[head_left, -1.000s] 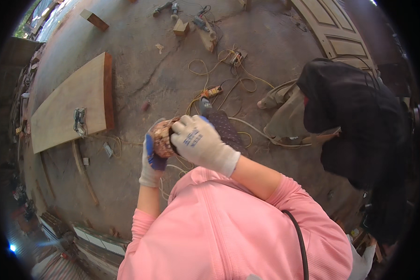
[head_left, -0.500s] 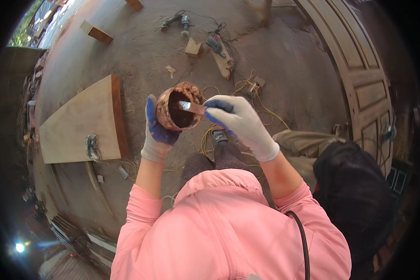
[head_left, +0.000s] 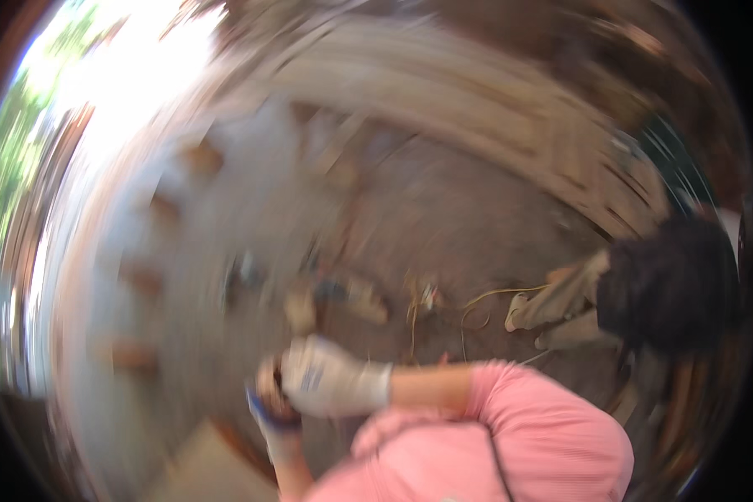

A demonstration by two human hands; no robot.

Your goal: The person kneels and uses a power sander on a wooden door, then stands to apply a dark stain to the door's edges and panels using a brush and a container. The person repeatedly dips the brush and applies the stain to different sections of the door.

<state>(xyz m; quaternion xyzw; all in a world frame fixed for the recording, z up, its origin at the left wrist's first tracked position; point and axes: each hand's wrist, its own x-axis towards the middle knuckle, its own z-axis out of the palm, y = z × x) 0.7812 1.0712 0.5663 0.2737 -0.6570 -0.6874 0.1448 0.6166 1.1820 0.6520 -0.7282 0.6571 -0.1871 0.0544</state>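
Motion blurs this moment heavily. Low and left of centre, my left hand (head_left: 269, 420), in a white glove with a blue palm, is wrapped round a small round pot (head_left: 268, 383). The pot is brown and crusted, with a dark inside that barely shows now. My right hand (head_left: 325, 378), gloved the same way, is closed over the pot's mouth and covers much of it. Half a second ago it gripped a flat brown handle with a shiny metal end, dipped in the pot; that tool is now hidden behind the glove.
Smeared power tools (head_left: 330, 290) and a wooden block (head_left: 300, 309) lie on the floor beyond my hands. A yellow cord (head_left: 498, 293) runs right, towards a person (head_left: 673, 284) in dark clothing. Panelled doors (head_left: 477, 109) span the back; a pale board (head_left: 201, 468) is lower left.
The whole view has swung round, and the doors now lie across the top. My hands appear lower and further left. My right hand has come over the pot, hiding the tool.
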